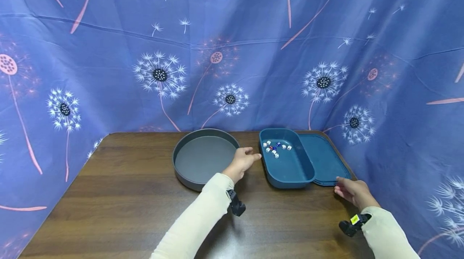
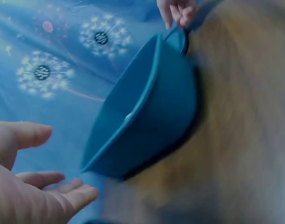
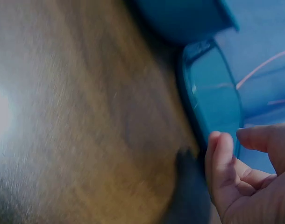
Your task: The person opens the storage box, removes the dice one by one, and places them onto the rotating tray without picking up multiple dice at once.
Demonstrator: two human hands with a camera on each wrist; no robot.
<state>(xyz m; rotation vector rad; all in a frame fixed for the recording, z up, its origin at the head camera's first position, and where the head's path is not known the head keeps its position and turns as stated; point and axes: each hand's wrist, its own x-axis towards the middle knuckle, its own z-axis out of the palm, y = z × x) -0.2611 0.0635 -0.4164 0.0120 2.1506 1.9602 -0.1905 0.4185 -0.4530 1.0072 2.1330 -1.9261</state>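
Note:
A teal rectangular tub point(image 1: 290, 170) stands on the brown wooden table point(image 1: 127, 194) and holds several small dice point(image 1: 275, 149) at its far end. Its flat teal lid point(image 1: 324, 160) lies beside it on the right. My left hand point(image 1: 243, 160) hovers between the tub's left wall and a round grey tray point(image 1: 203, 158), fingers straight and holding nothing. In the left wrist view the left hand point(image 2: 30, 186) is spread open next to the tub point(image 2: 152, 116). My right hand point(image 1: 351, 189) sits at the lid's near corner, fingers loosely curled, empty; the right wrist view shows the lid point(image 3: 212, 93) just beyond its fingers point(image 3: 222, 163).
Blue cloth with dandelion print point(image 1: 232, 49) walls the table at the back and both sides. The round grey tray holds nothing. Bare wood stretches across the table's left and front.

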